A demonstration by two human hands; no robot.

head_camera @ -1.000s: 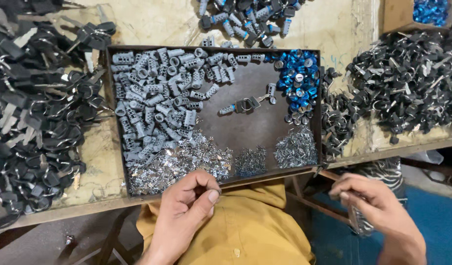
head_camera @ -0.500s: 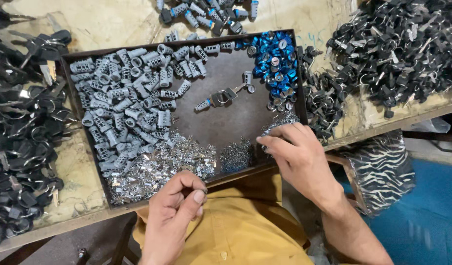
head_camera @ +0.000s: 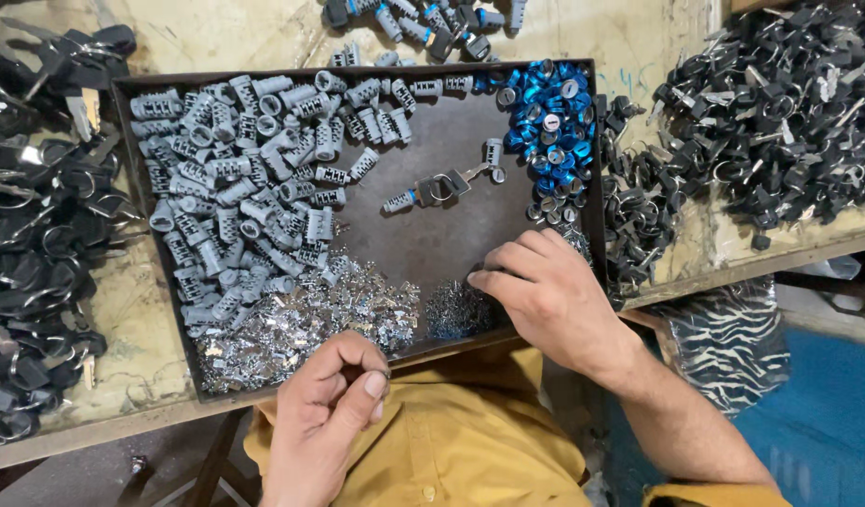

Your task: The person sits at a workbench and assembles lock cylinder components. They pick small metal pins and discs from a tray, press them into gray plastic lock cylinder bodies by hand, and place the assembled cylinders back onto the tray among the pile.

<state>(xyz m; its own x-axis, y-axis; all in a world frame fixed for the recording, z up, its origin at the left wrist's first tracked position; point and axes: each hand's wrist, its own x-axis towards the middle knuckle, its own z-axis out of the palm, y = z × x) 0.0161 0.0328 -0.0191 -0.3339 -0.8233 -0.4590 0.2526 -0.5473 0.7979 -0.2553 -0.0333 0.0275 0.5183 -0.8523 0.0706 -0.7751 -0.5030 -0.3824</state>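
head cam | looks steeply down, close over tray on workbench | single view, no overlap

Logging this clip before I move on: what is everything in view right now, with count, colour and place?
tray: one, dark brown, centre of bench
cylinders: a large heap, grey, left half of tray
rings: a heap, blue, tray's top right corner
small stampings: a heap, silvery, tray's near edge
fine silver bits: a small pile, beside the right fingertips
assembled piece: one, grey, mid tray
black parts: heaps, on bench left of tray
black parts, right: heaps, on bench right of tray
bench: one, pale, worn
striped bag: one, black and white, below bench at right
shirt: yellow, bottom centre
left hand: curled shut, contents hidden, over tray's near edge
right hand: fingertips in tray beside the fine bits
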